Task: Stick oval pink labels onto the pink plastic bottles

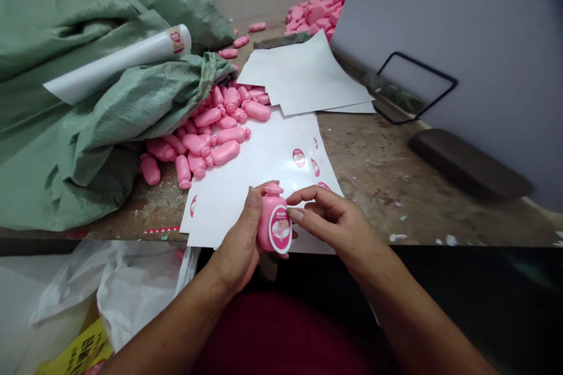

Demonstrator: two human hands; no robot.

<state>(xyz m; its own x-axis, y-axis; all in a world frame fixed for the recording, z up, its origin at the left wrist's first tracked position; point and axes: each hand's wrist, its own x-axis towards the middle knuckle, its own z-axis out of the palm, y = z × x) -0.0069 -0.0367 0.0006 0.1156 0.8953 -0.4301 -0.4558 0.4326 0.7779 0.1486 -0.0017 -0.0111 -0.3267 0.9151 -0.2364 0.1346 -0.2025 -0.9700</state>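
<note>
Pink bottle (265,222) gripped in left hand (240,249), right hand (341,225) at its label (280,234).
Left: thumb and fingers wrapped round the bottle, cap up, label facing the person, at the table's near edge. Right: thumb and index tips at the label's upper right edge, other fingers curled; can't tell from here if it's pinching or just pressing. Just past the hands: white sheets (246,181) with some oval stickers (298,157) on them. Beyond, to the left, pink bottle pile (224,135) at the mouth of a green sack (153,91), rolled sheet (118,64) on top. Farther out: blank sheets (303,79), then black wire frame (455,80) on the right. All on a worn brown table (373,187).
</note>
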